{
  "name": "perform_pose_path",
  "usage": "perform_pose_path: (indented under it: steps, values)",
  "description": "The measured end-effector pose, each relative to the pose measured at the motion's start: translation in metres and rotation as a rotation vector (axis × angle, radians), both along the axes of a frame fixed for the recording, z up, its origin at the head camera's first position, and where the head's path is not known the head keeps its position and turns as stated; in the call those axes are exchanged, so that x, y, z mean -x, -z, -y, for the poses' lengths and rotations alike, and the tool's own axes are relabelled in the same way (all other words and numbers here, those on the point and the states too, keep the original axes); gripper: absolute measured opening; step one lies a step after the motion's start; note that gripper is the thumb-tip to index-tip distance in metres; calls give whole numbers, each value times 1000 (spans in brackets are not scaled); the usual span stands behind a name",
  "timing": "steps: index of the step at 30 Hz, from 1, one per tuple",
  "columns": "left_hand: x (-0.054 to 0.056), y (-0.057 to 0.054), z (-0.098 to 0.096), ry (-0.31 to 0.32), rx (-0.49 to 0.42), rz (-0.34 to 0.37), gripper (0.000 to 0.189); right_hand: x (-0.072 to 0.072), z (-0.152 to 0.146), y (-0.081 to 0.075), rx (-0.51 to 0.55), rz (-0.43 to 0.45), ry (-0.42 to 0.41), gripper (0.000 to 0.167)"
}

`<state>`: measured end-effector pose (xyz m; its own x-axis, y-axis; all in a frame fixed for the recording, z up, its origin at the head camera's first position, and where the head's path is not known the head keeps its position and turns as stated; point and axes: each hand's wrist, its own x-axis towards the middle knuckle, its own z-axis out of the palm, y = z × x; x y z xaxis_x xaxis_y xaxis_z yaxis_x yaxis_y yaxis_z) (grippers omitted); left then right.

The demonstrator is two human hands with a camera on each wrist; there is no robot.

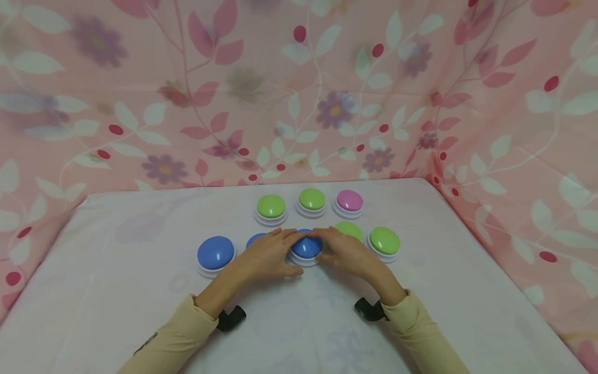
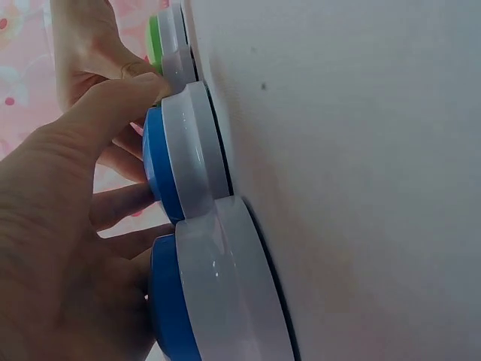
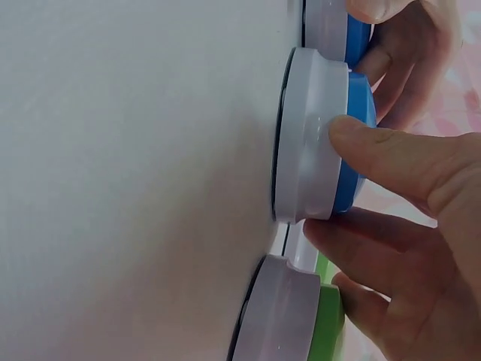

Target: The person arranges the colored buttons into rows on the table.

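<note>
A blue dome push button (image 1: pixel 306 248) on a white round base sits at the middle of the front row. My right hand (image 1: pixel 348 251) holds it from the right, with the thumb (image 3: pixel 353 131) on the dome's near edge and the other fingers bent round its side. From the left, my left hand (image 1: pixel 271 253) reaches over a second blue button (image 1: pixel 254 239), largely hidden beneath it. Its fingertips are at the middle button's dome, and the thumb (image 2: pixel 139 90) is spread out in front. Farther left sits a third blue button (image 1: pixel 215 253), beside the left wrist.
Behind the hands are two green buttons (image 1: pixel 271 206) and a pink button (image 1: pixel 350 201). A green button (image 1: pixel 384 241) stands right of my right hand, and another green button (image 1: pixel 349 229) is partly covered by it. The white-covered table (image 1: pixel 299 332) meets a floral curtain (image 1: pixel 280 104) at the back.
</note>
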<state>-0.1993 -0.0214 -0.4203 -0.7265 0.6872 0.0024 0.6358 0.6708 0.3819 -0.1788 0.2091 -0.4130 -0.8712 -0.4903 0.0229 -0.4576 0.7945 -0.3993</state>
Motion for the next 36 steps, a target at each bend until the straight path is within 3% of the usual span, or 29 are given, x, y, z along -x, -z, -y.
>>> perform_pose_path:
  steps: [12, 18, 30, 36]
  values:
    - [-1, 2, 1, 16, -2, -44, 81, -1, 4, 3, 1, -40, 0, 57]
    - [-1, 2, 0, 37, -5, -46, 81, -1, 3, 3, -5, -24, 6, 57]
    - [-2, 0, 2, 9, -12, -18, 79, -1, 5, -1, -1, 9, 16, 60]
    - [-3, 1, 2, 18, -31, -42, 78, -2, 4, -2, -4, 25, 27, 61]
